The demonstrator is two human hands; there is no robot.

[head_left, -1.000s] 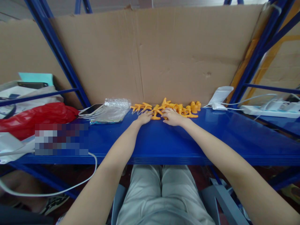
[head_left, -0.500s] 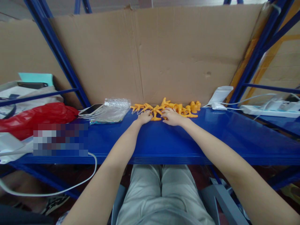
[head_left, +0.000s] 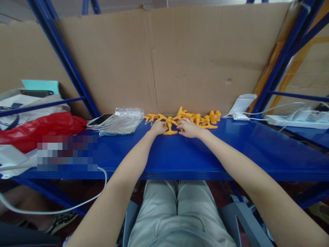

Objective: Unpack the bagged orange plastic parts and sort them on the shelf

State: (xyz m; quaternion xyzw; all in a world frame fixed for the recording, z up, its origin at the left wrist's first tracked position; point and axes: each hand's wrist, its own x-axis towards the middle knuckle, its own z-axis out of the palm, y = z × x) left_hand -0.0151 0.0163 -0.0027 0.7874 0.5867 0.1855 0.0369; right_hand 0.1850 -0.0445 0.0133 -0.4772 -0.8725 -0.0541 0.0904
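Observation:
On the blue shelf top, a row of yellow-orange plastic pieces lies against the cardboard. One T-shaped yellow piece [head_left: 170, 131] with a wide foot is nearest to me, between my hands. My left hand [head_left: 158, 128] is at its left side with the fingers curled in against it, fingertips partly hidden. My right hand [head_left: 190, 129] rests over the pieces just right of it, fingers bent and apart. Branching yellow pieces [head_left: 151, 117] with small metal chains lie beyond my left hand. Rounded hollow yellow pieces [head_left: 197, 119] lie past my right hand, with stubby yellow pieces [head_left: 214, 117] further right.
A clear bubble-wrap pouch [head_left: 125, 121] and white cables lie left of the pieces. A red plastic bag [head_left: 59, 124] sits further left. On the right are a white packet [head_left: 243, 106] and a power strip [head_left: 290, 121]. Cardboard [head_left: 195, 61] walls off the back between blue posts.
The T-shaped piece has come slightly toward me and stands out more from the pile. My left hand has shifted a little with it; my right hand has hardly moved.

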